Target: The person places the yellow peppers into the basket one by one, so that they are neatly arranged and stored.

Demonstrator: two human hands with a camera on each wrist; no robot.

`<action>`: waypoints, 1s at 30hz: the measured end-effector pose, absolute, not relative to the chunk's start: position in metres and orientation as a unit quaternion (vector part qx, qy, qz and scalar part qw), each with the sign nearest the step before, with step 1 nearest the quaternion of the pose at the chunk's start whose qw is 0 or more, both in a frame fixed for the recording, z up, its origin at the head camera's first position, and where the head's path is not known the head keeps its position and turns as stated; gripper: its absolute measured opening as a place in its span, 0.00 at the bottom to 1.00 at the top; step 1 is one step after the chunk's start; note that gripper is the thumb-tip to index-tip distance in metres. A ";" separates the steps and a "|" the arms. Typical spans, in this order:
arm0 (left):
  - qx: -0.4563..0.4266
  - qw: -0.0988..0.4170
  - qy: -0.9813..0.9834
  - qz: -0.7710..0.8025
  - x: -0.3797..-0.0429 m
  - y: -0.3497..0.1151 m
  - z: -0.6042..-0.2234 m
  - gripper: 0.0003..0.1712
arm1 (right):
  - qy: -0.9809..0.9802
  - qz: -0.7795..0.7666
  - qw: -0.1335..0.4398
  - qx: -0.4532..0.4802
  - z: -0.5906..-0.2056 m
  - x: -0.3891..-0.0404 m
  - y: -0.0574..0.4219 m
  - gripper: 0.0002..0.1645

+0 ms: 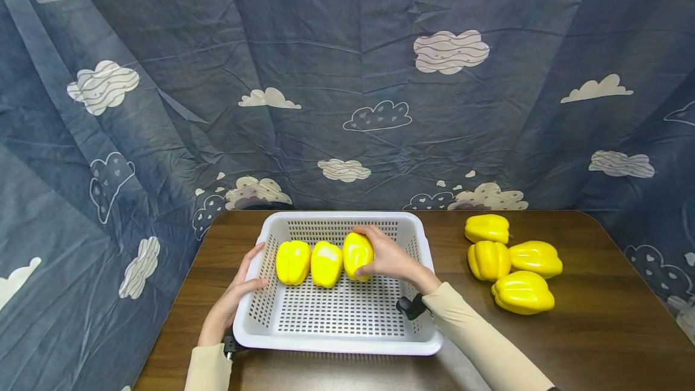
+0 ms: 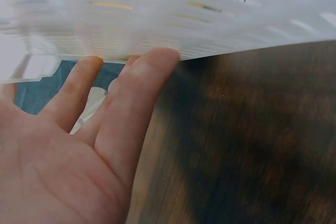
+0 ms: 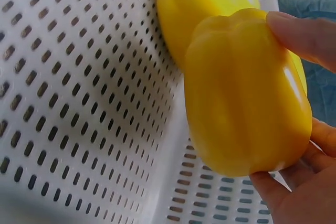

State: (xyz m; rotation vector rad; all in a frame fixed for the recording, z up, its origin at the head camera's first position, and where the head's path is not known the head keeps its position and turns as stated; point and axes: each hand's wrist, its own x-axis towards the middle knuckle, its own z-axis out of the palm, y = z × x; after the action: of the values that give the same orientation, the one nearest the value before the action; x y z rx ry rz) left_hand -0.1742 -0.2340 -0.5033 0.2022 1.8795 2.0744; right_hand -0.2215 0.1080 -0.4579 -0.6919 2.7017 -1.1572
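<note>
- The held yellow pepper (image 1: 357,255) is inside the white basket (image 1: 336,344), pinched between thumb and fingers of the right hand (image 1: 388,256).
- Far rim near at 12 o'clock; slotted floor runs toward 6.
- Two more peppers (image 1: 327,264) in a row at 9, the nearer just beside.
- Left hand (image 1: 230,300), fingers spread, touches the basket's wall at 9.
- Right sleeve (image 1: 478,336) crosses the rim at 4.
- Counter (image 1: 602,324): four loose peppers (image 1: 526,260) at 3; curtain (image 1: 320,47) beyond, at 12.
</note>
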 end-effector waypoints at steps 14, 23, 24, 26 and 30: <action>0.076 0.166 0.661 0.728 -0.173 -0.234 -0.502 0.44 | 0.901 -0.356 0.078 -0.237 -0.464 -0.230 0.102 0.52; 0.074 0.169 0.657 0.731 -0.173 -0.234 -0.502 0.44 | 0.910 -0.336 0.089 -0.225 -0.470 -0.235 0.101 0.51; 0.074 0.169 0.657 0.731 -0.173 -0.234 -0.502 0.44 | 0.911 -0.335 0.088 -0.223 -0.470 -0.235 0.101 0.51; 0.073 0.168 0.658 0.731 -0.173 -0.234 -0.503 0.43 | 0.912 -0.334 0.090 -0.220 -0.470 -0.235 0.101 0.50; 0.066 0.164 0.660 0.730 -0.174 -0.234 -0.504 0.44 | 0.913 -0.335 0.089 -0.215 -0.469 -0.234 0.101 0.48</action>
State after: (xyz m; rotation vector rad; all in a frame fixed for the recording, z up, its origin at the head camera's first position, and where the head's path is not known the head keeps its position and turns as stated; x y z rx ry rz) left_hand -0.1736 -0.2338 -0.5036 0.1889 1.8816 2.0800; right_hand -0.2343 0.1014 -0.4692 -0.6409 2.7161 -0.9964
